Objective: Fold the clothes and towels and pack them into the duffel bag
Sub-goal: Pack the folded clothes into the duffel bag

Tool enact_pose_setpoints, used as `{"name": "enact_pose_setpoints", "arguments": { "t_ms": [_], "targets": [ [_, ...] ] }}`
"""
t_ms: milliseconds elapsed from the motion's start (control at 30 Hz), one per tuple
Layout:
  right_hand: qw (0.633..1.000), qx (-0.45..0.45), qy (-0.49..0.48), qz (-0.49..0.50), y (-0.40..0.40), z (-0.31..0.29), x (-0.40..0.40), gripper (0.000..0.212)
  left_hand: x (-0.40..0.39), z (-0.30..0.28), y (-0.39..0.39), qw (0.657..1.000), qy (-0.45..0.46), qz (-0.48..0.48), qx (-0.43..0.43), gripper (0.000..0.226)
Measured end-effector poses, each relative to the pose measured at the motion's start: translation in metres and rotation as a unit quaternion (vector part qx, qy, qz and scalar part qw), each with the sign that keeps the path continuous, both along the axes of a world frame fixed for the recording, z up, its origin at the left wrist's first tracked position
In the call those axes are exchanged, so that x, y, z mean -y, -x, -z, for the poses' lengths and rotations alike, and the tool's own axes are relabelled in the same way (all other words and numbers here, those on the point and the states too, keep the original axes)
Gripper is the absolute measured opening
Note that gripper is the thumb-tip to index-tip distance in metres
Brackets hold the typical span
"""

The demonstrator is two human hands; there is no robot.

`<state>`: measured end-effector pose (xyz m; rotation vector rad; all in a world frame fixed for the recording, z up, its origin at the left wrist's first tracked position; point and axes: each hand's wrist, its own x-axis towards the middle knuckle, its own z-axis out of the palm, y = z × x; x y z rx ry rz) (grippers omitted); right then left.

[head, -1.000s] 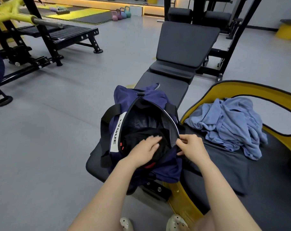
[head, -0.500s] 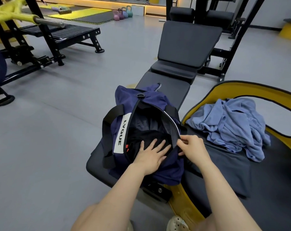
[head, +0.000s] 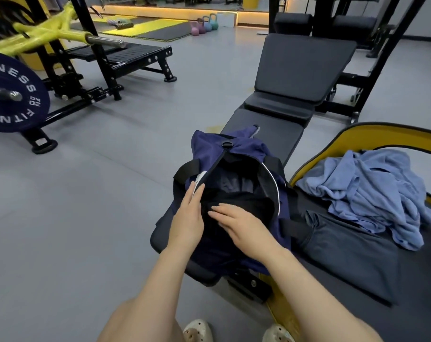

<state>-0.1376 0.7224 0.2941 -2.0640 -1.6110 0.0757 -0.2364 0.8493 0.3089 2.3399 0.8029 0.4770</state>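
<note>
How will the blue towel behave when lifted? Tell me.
The blue towel lies crumpled in soft folds, so it will probably droop and hang loose. It looks light, likely an easy lift. Its trailing edges may drag over the dark cloth beneath.

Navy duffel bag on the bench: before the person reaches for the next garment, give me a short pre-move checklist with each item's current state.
1. Navy fabric duffel bag mouth open: ok, zip is apart.
2. Black folded garment inside the bag: ok, lying in the opening.
3. Left hand free: ok, straight fingers at the bag's left rim, gripping nothing.
4. Right hand free: ok, flat on the black garment.
5. Crumpled light blue garment folded: not ok, in a heap on the yellow-rimmed black mat.
6. Dark grey garment fully folded: cannot tell, lies flat beside the bag.
</note>
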Motion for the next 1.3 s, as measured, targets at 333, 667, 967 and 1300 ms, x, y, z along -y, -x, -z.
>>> {"name": "enact_pose_setpoints", "arguments": {
  "t_ms": [333, 667, 967, 1300],
  "targets": [
    [0.965, 0.049, 0.258, 0.001, -0.001, 0.03, -0.035, 0.05, -0.011, 0.003, 0.01, 0.993, 0.116, 0.01, 0.012, 0.088],
    [0.942, 0.133, 0.309, -0.009, 0.004, 0.037, -0.056, 0.05, -0.015, 0.001, 0.024, 0.99, 0.137, 0.013, 0.034, 0.096],
    [0.976, 0.044, 0.204, 0.06, -0.012, 0.025, -0.028, 0.074, -0.008, 0.01, 0.01, 0.988, 0.148, 0.053, -0.013, 0.097],
    [0.969, 0.183, 0.137, 0.087, -0.018, 0.013, -0.009, 0.053, 0.007, 0.021, -0.016, 0.982, -0.012, 0.078, -0.169, 0.087]
  ]
}}
